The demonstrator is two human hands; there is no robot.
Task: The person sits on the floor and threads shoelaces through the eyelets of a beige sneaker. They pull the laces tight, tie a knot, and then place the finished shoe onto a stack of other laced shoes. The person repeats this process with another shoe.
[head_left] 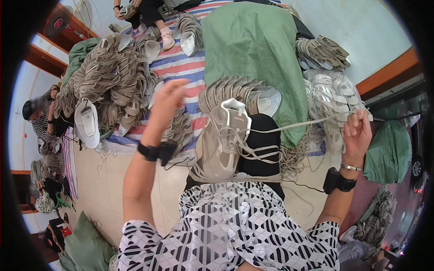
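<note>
A beige and grey shoe upper [214, 147] with a white-lined collar rests on my lap, toe toward me. From its eyelets a flat beige shoelace [294, 125] runs taut to the right. My right hand [357, 132], raised at the right, is closed on that lace near its far end. Loose loops of lace hang over my dark trouser leg beside the upper. My left hand [169, 99] is lifted to the left of the upper, apart from it. Motion smears its fingers, so whether it holds anything is unclear.
Beyond my knees lies a row of nested uppers [233, 92], with a green sack [251, 40] behind it. A large heap of uppers [115, 77] stands at the left on a striped sheet [178, 67]. Tangled laces [300, 156] lie at right. Other people sit farther off.
</note>
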